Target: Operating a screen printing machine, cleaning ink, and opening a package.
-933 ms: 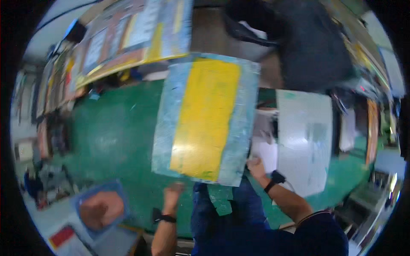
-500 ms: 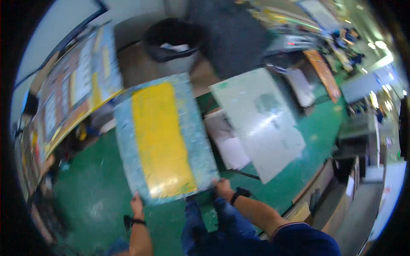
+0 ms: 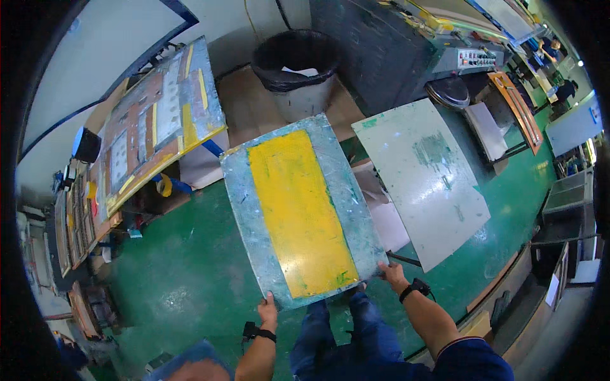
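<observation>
A large flat board (image 3: 362, 209), blue-grey and smeared with paint, carries a wide yellow rectangle (image 3: 305, 216) down its middle. My left hand (image 3: 267, 311) grips its near left corner, thumb on top. At the near right corner my right hand (image 3: 395, 275) holds it the same way, with the fingers partly hidden underneath. The board is held in front of my legs over the green floor. Just to its right lies a pale, green-stained panel (image 3: 438, 190), with white sheets (image 3: 386, 223) showing partly beneath it.
A paint-stained slanted table (image 3: 143, 136) stands at the left. Behind the board is a bin with a black liner (image 3: 295, 60), beside a large dark machine (image 3: 381, 57). An orange-brown board (image 3: 518, 114) leans at the far right. Shelving (image 3: 540, 254) runs along the right.
The whole scene has shifted right and slightly down in the view, and it is sharper now. Both hands keep their hold on the board's near corners.
</observation>
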The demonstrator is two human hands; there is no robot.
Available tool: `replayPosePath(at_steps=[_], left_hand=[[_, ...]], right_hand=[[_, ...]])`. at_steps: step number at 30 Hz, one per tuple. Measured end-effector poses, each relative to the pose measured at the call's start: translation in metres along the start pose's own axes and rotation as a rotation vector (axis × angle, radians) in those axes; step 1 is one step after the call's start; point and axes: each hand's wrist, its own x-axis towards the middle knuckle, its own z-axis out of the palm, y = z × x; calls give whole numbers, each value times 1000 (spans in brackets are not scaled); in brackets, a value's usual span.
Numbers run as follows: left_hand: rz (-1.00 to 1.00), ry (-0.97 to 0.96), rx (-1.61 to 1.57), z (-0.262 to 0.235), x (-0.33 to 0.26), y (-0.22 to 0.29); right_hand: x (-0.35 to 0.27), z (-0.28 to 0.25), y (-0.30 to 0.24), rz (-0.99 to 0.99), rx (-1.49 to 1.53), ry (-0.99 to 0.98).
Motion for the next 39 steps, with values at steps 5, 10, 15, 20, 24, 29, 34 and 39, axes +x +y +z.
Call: replayPosePath(at_steps=[5, 10, 15, 20, 24, 29, 34, 39], left_hand=[[67, 34, 54, 4, -2, -2], [-67, -77, -14, 7, -10, 4], [-22, -34, 252, 5, -36, 10], [-115, -116, 273, 7, -44, 14], [-207, -121, 212, 2, -16, 21], [9, -94, 16, -9, 5, 34], [225, 15, 198, -11, 1, 46], [131, -100, 289, -16, -3, 40]], right_hand=[[1, -8, 6, -62, 117, -81], [15, -14, 9, -51, 78, -63], [26, -37, 28, -39, 33, -193], [26, -38, 65, -131, 325, -268], [12, -14, 60, 216, 603, -157], [-4, 32, 18, -6, 274, -156], [-10, 29, 15, -248, 45, -66], [6, 20, 21, -654, -1164, -18]])
